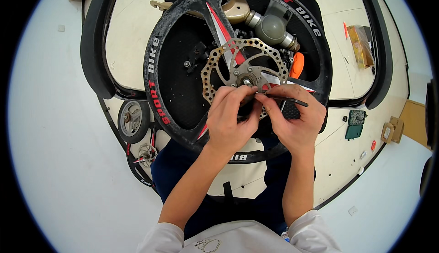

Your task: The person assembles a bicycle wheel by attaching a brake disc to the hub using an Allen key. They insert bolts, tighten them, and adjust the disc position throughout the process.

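A black bike wheel [157, 54] with wide spokes lies flat in front of me, above my lap. At its centre sits a perforated brake disc [211, 67] around a hub axle [247, 82]. My right hand [297, 113] pinches a thin black hex key [292, 100] against the disc's near side, just below the hub. My left hand [232, 118] is closed beside it, its fingertips meeting the right ones at the hub. Whatever the left fingers grip is hidden. The key's working end is also covered by my fingers.
Beneath the wheel is a black chair with armrests [93, 47], holding a grey round-bodied metal part [270, 29], an orange piece [297, 65] and small black parts [196, 56]. On the floor are a small wheel [133, 121], a green case [354, 131] and cardboard boxes [394, 127].
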A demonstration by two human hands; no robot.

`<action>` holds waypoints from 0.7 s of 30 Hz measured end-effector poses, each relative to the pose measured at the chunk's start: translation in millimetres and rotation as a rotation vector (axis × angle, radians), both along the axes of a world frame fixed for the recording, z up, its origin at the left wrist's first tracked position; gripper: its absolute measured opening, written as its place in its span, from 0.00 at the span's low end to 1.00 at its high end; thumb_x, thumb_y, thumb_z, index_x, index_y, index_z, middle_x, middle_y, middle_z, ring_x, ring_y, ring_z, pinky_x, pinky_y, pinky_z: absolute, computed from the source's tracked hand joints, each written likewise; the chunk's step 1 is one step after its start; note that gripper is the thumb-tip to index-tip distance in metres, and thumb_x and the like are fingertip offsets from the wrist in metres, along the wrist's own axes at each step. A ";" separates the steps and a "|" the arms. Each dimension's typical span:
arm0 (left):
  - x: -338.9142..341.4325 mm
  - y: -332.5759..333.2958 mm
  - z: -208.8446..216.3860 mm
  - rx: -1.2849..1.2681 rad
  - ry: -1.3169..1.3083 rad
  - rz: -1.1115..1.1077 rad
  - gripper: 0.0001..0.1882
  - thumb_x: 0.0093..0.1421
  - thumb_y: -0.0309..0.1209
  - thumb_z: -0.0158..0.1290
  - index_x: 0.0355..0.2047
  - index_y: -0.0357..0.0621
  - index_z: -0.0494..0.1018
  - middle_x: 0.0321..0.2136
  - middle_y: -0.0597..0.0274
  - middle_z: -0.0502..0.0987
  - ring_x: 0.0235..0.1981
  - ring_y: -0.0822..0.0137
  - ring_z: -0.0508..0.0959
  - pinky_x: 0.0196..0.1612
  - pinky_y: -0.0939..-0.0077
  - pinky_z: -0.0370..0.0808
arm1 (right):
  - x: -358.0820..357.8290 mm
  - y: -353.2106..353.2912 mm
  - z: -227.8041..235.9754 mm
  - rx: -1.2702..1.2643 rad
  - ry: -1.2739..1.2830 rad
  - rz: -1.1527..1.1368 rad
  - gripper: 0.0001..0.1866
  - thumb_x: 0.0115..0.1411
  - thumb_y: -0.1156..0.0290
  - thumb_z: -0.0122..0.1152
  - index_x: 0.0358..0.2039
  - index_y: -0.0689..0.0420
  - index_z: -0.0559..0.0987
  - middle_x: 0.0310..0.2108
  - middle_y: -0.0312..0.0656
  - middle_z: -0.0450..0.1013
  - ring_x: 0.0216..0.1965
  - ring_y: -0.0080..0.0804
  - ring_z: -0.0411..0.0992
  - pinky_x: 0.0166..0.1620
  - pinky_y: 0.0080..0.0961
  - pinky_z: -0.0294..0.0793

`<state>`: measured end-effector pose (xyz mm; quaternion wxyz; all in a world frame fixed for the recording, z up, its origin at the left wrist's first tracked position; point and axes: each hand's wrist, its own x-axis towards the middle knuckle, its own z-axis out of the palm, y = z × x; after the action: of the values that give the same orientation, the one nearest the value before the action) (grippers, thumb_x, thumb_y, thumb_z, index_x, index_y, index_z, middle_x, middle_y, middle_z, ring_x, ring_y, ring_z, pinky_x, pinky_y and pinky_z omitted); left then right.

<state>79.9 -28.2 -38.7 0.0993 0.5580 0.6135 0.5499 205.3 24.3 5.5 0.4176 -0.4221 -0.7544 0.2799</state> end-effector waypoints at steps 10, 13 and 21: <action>-2.4 -1.9 -0.3 -0.025 -0.026 -0.012 0.19 0.48 0.15 0.67 0.40 0.37 0.76 0.34 0.58 0.81 0.33 0.67 0.85 0.35 0.80 0.80 | -2.0 -2.6 3.0 -0.067 -0.058 -0.003 0.09 0.53 0.85 0.69 0.36 0.65 0.85 0.34 0.46 0.84 0.35 0.31 0.83 0.42 0.22 0.79; -3.2 -2.0 1.3 -0.036 -0.009 -0.007 0.19 0.48 0.15 0.68 0.40 0.37 0.76 0.34 0.58 0.82 0.33 0.67 0.86 0.36 0.79 0.80 | -1.7 -2.0 4.1 -0.160 -0.007 -0.024 0.09 0.55 0.85 0.68 0.38 0.66 0.85 0.34 0.44 0.84 0.35 0.27 0.83 0.42 0.20 0.79; -4.9 -2.0 4.1 -0.005 -0.042 -0.018 0.18 0.49 0.17 0.67 0.41 0.39 0.77 0.33 0.62 0.84 0.31 0.66 0.80 0.33 0.76 0.78 | 7.2 6.1 -0.3 -0.305 0.205 -0.109 0.06 0.57 0.83 0.68 0.36 0.68 0.83 0.32 0.42 0.83 0.33 0.25 0.83 0.40 0.19 0.80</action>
<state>74.9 -30.2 -34.7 0.1186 0.5515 0.6075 0.5592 212.5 30.4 5.2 0.4380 -0.4899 -0.6329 0.4093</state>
